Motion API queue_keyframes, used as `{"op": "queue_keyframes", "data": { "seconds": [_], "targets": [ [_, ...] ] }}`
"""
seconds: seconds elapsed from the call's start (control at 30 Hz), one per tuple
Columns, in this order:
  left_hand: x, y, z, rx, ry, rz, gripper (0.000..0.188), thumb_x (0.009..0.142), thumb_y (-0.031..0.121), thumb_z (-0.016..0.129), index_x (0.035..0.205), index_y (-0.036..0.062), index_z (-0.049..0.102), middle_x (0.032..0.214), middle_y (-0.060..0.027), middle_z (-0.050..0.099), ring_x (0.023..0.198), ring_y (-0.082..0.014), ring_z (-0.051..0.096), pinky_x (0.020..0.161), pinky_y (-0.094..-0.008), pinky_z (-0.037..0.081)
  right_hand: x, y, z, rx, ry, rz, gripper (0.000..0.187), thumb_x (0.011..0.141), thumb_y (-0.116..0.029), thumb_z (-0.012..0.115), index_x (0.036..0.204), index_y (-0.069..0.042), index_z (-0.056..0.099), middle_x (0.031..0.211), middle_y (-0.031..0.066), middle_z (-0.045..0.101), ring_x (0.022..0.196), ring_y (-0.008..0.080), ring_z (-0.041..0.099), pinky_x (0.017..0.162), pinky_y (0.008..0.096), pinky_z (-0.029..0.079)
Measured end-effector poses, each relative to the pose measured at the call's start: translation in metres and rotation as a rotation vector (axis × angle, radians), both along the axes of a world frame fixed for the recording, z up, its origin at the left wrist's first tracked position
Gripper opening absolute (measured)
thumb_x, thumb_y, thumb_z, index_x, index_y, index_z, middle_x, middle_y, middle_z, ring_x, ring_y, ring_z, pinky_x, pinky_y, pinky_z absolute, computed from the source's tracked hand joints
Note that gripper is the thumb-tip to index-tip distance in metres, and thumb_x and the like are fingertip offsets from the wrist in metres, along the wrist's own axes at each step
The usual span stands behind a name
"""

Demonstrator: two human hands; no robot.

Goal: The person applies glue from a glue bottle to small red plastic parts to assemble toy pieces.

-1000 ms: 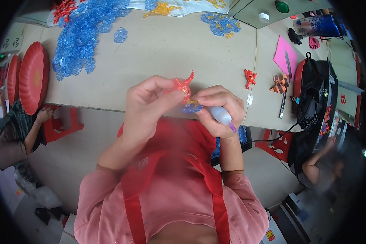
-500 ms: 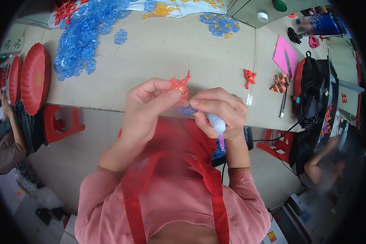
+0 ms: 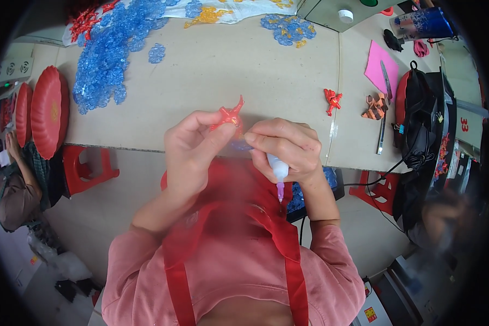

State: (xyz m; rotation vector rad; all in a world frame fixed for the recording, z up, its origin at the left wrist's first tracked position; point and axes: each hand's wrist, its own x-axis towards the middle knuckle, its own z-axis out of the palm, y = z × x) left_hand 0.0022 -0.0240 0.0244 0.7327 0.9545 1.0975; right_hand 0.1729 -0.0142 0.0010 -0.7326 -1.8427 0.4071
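Note:
A small red plastic figurine (image 3: pixel 232 115) is pinched between the thumb and fingers of my left hand (image 3: pixel 190 144), just over the table's front edge. Below it sits a clear blue piece (image 3: pixel 240 145), blurred and seemingly touching the figurine's lower end. My right hand (image 3: pixel 290 144) is closed, with a white squeeze bottle (image 3: pixel 278 167) held in its palm, purple nozzle pointing down toward me. Its thumb and index fingertips meet close to the blue piece; whether they grip it I cannot make out.
A heap of clear blue pieces (image 3: pixel 100 73) lies at the far left, with red parts (image 3: pixel 85 26) behind. Blue-and-yellow pieces (image 3: pixel 288 30) lie at the back. Another red figurine (image 3: pixel 332 101) lies right, near tweezers (image 3: pixel 385 79) and a black bag (image 3: pixel 420 111). Red trays (image 3: pixel 50 111) stand left.
Both hands have shifted slightly left in the picture, with the figurine and bottle still held. The bottle's nozzle has swung left and now points more steeply down.

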Motion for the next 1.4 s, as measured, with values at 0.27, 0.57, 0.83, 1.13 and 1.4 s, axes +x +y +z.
{"op": "queue_keyframes", "data": {
  "seconds": [0.27,0.57,0.83,1.13,1.4],
  "targets": [
    [-0.001,-0.003,-0.022,-0.260,-0.214,-0.014,0.017,0.085,0.004,0.056,0.100,-0.0038,0.057,0.096,-0.0099,0.062,0.089,-0.0140,0.058,0.079,-0.0290,0.046,-0.001,0.000,0.007,-0.109,-0.047,0.046,0.026,0.058,0.008,0.063,0.081,-0.004,0.066,0.074,0.0085,0.061,0.053,0.0176,0.059,0.045,0.0243,0.047],
    [0.003,0.005,-0.013,-0.369,-0.434,-0.120,0.027,0.088,0.012,0.052,0.110,-0.0027,0.053,0.099,-0.0107,0.061,0.091,-0.0202,0.060,0.084,-0.0339,0.048,0.003,-0.024,-0.012,-0.796,0.876,0.168,0.023,0.071,0.003,0.067,0.091,0.001,0.055,0.084,0.0180,0.059,0.070,0.0236,0.062,0.057,0.0307,0.054],
    [0.003,0.005,-0.015,-0.306,-0.303,-0.034,0.028,0.089,0.013,0.051,0.112,-0.0033,0.051,0.100,-0.0121,0.061,0.091,-0.0221,0.061,0.083,-0.0333,0.051,0.006,-0.025,-0.009,-0.930,0.855,-0.019,0.018,0.073,0.008,0.060,0.090,0.003,0.057,0.087,0.0145,0.060,0.075,0.0186,0.061,0.065,0.0257,0.050],
    [-0.006,0.008,-0.014,-0.304,-0.344,0.007,0.028,0.089,0.013,0.052,0.112,-0.0022,0.050,0.098,-0.0096,0.061,0.095,-0.0226,0.060,0.084,-0.0332,0.049,0.017,-0.028,0.009,-0.714,-0.012,-0.531,0.034,0.075,0.002,0.061,0.106,0.000,0.046,0.096,0.0098,0.060,0.079,0.0149,0.059,0.070,0.0257,0.046],
    [-0.008,0.006,-0.010,-0.331,-0.455,0.012,0.022,0.090,0.015,0.049,0.106,0.0007,0.050,0.102,-0.0082,0.059,0.102,-0.0232,0.057,0.089,-0.0341,0.047,0.000,-0.052,0.035,-0.346,0.028,-0.373,0.039,0.064,-0.016,0.069,0.093,0.003,0.054,0.082,0.0114,0.059,0.064,0.0172,0.058,0.056,0.0249,0.046]
  ]
}}
